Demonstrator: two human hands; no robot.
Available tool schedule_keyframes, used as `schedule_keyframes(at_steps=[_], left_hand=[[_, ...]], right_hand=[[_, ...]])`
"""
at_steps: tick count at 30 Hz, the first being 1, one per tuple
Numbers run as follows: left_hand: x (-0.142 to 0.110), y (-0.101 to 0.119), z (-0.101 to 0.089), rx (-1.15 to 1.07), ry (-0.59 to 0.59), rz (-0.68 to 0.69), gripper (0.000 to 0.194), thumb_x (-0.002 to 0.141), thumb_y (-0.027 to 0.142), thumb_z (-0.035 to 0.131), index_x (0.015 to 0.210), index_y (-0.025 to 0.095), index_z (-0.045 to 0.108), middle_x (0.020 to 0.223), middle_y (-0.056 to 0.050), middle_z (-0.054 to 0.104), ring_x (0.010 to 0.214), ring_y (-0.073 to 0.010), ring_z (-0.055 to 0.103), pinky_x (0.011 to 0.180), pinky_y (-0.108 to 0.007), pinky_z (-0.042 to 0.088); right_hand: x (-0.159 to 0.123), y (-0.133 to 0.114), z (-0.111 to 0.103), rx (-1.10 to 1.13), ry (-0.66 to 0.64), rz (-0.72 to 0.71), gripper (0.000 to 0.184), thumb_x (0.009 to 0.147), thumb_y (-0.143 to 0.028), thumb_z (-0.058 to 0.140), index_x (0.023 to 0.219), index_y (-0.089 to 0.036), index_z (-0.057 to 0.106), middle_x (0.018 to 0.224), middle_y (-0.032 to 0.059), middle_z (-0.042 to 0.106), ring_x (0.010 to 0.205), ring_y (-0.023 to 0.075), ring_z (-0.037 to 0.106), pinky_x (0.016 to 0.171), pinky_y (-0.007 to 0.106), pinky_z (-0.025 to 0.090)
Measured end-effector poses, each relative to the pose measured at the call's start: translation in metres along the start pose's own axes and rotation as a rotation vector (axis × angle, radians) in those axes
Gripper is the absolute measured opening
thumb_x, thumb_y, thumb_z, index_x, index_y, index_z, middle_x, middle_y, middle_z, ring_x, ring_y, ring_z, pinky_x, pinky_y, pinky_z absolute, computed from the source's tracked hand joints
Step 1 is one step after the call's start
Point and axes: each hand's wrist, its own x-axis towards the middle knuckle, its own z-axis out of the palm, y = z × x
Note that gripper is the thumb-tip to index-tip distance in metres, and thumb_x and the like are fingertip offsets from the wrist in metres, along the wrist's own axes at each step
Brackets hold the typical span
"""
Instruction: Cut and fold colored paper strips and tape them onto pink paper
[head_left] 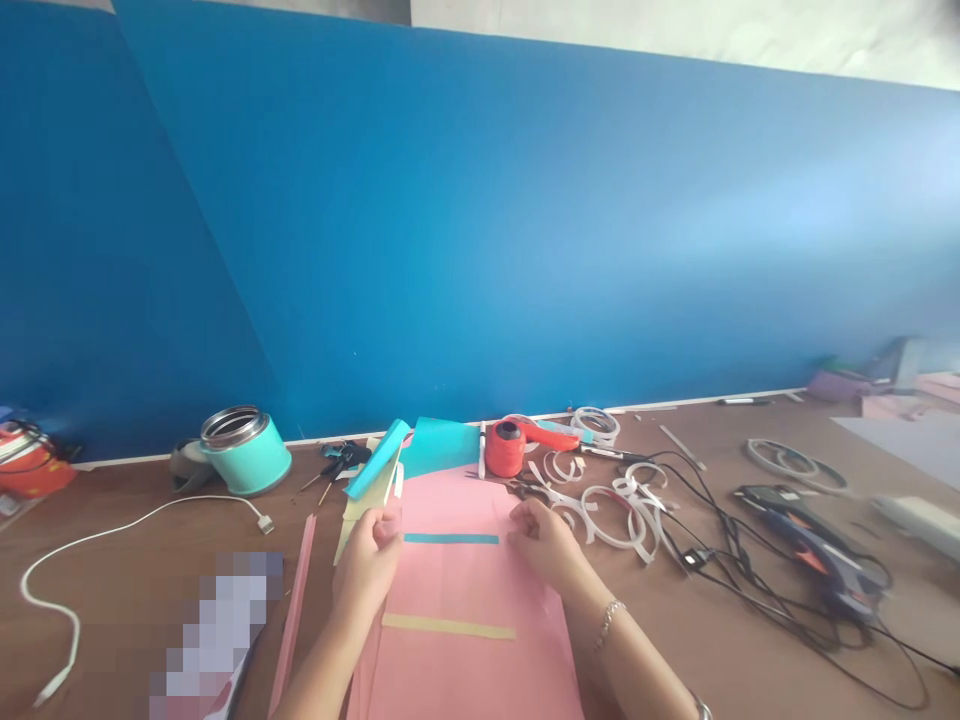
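A pink paper sheet [450,580] lies in front of me, with a blue strip [451,539] across its upper part and a yellow strip [448,627] lower down. My left hand [371,555] is closed at the sheet's left edge, thumb and fingers pinched close to the blue strip's left end. At the opposite edge, my right hand [546,548] also has its fingers pinched on the pink paper, slightly apart from the strip's right end. The fingertips partly hide the sheet's edges. Blue paper [446,447] and a pale yellow sheet [367,508] lie beyond and to the left.
A red tape roll [505,450], scissors [531,488] and curled white strips [615,515] sit beyond my right hand. Black cables [739,560] run to a dark blue glue gun [821,565]. A turquoise mug [251,455] and white cable [64,570] are left; a blue panel [480,220] stands behind.
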Motion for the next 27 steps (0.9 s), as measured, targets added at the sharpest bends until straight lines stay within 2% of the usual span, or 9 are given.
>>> schedule_keyframes(at_steps=[5,7,9,10,13,18,22,24,27], left_hand=[[0.004,-0.008,-0.001,-0.250,-0.100,0.009,0.024,0.066,0.039,0.053,0.076,0.019,0.061,0.074,-0.003,0.064,0.066,-0.0182,0.060,0.054,-0.025,0.045],[0.004,-0.007,-0.003,-0.340,-0.126,-0.021,0.028,0.063,0.041,0.056,0.076,0.016,0.062,0.070,-0.002,0.063,0.060,-0.0161,0.058,0.051,-0.024,0.045],[0.002,-0.005,-0.005,-0.394,-0.128,-0.049,0.032,0.060,0.043,0.061,0.075,0.015,0.064,0.068,-0.002,0.062,0.056,-0.0142,0.056,0.051,-0.025,0.046],[0.001,-0.003,-0.006,-0.409,-0.125,-0.057,0.034,0.058,0.044,0.063,0.074,0.015,0.064,0.067,-0.002,0.063,0.055,-0.0136,0.056,0.052,-0.025,0.047],[0.000,-0.003,-0.007,-0.445,-0.122,-0.066,0.036,0.055,0.046,0.067,0.073,0.014,0.065,0.065,-0.001,0.062,0.055,-0.0129,0.056,0.053,-0.025,0.048],[0.006,-0.009,-0.007,-0.525,-0.128,-0.089,0.041,0.061,0.052,0.061,0.077,0.014,0.065,0.067,-0.003,0.062,0.062,-0.0157,0.060,0.059,-0.027,0.050],[0.001,-0.002,-0.017,-0.303,-0.078,0.102,0.036,0.068,0.048,0.055,0.081,0.016,0.065,0.079,-0.006,0.067,0.075,-0.0207,0.062,0.065,-0.029,0.049],[-0.009,0.009,-0.025,-0.115,-0.165,0.241,0.029,0.072,0.043,0.052,0.080,0.018,0.066,0.086,-0.005,0.068,0.082,-0.0212,0.061,0.075,-0.030,0.047],[-0.029,0.024,-0.033,0.078,-0.500,0.412,0.025,0.073,0.034,0.053,0.092,0.025,0.067,0.103,-0.002,0.066,0.093,-0.0199,0.058,0.082,-0.028,0.044]], right_hand=[[-0.017,-0.023,-0.009,-0.085,0.054,-0.176,0.012,0.074,-0.021,0.049,0.082,-0.019,0.058,0.070,0.0004,0.057,0.061,0.0132,0.050,0.059,0.023,0.037],[-0.030,-0.037,-0.012,-0.099,-0.140,-0.269,0.013,0.073,-0.019,0.049,0.073,-0.020,0.061,0.075,0.0014,0.061,0.066,0.0134,0.052,0.062,0.023,0.038],[-0.042,-0.047,-0.011,-0.137,-0.391,-0.271,0.009,0.069,-0.021,0.056,0.072,-0.021,0.064,0.079,0.0006,0.062,0.067,0.0131,0.052,0.059,0.022,0.037],[-0.048,-0.050,-0.010,-0.176,-0.451,-0.267,0.009,0.065,-0.022,0.061,0.073,-0.021,0.065,0.081,0.0010,0.062,0.069,0.0138,0.052,0.059,0.021,0.037],[-0.055,-0.054,-0.004,-0.320,-0.456,-0.261,0.011,0.058,-0.015,0.063,0.069,-0.018,0.063,0.083,0.0032,0.059,0.073,0.0152,0.051,0.059,0.022,0.035],[-0.053,-0.048,0.005,-0.378,-0.431,-0.297,0.012,0.059,-0.007,0.051,0.062,-0.016,0.058,0.081,0.0041,0.057,0.069,0.0133,0.051,0.056,0.021,0.033],[-0.054,-0.046,0.006,-0.416,-0.410,-0.332,0.014,0.060,-0.006,0.048,0.063,-0.016,0.058,0.082,0.0055,0.057,0.070,0.0139,0.052,0.056,0.021,0.035],[-0.055,-0.049,0.006,-0.425,-0.408,-0.361,0.015,0.061,-0.006,0.048,0.065,-0.015,0.059,0.081,0.0060,0.057,0.072,0.0144,0.053,0.058,0.021,0.036],[-0.056,-0.055,0.005,-0.425,-0.392,-0.405,0.015,0.061,-0.007,0.050,0.069,-0.015,0.060,0.081,0.0066,0.059,0.073,0.0153,0.054,0.060,0.021,0.038]])
